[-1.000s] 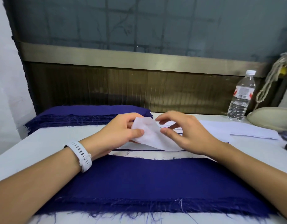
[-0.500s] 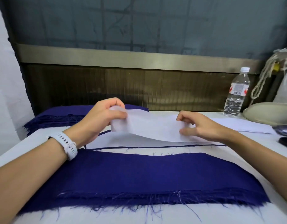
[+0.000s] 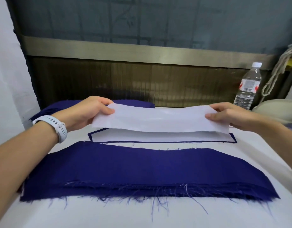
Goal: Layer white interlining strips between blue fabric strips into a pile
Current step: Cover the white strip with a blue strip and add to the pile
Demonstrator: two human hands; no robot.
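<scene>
Stretching between both hands in the head view, the long white interlining strip (image 3: 158, 120) hangs in the air just beyond the wide pile of frayed dark blue fabric strips (image 3: 142, 170). The left hand (image 3: 91, 112), with a white watch (image 3: 58, 127) on its wrist, pinches the strip's left end between thumb and curled fingers. The right hand (image 3: 229, 115) pinches the right end likewise, so the strip spans the gap between the two grips. Directly beneath it, beyond the blue pile, lies a flat layered stack topped in white and edged in blue (image 3: 158, 139). Farther beyond the pile, to the left, sits another stack of blue fabric (image 3: 133, 102); to the right stands a clear plastic water bottle (image 3: 248, 86).
</scene>
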